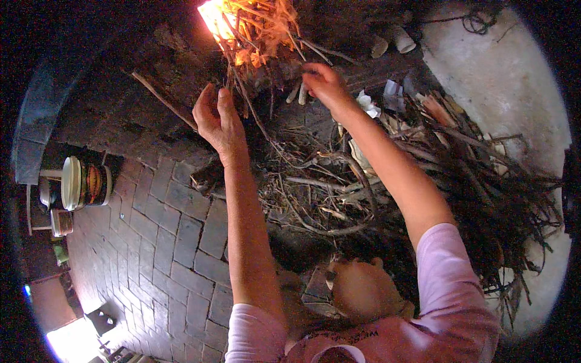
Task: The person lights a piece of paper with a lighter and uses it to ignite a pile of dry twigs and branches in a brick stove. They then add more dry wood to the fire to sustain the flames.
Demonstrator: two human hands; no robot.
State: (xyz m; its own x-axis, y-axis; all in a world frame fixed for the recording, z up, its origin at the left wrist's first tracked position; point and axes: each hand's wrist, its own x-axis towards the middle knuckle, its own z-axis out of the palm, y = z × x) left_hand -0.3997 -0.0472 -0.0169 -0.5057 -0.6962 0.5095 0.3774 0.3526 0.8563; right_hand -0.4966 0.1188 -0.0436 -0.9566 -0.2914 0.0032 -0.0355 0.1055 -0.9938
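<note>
A fire (222, 22) burns at the top of the view in a bundle of thin twigs (258, 22), with bright flame on its left side. My left hand (220, 120) is raised below the flames, thumb and fingers apart. Thin twigs hang down close to its thumb tip. To the right of the fire is my right hand (327, 84), its fingers curled and slightly blurred. One thin stick (296, 45) runs from the bundle to its fingertips; whether they grip it is unclear. A long bent twig (254, 113) slopes down between my hands.
Broken sticks (331, 186) litter the ground beneath my forearms. A large firewood pile (472, 168) lies at right beside a pale slab (494, 68). Lidded buckets (72, 183) stand on the brick floor (181, 236) at left. A rounded tan object (365, 288) sits near my body.
</note>
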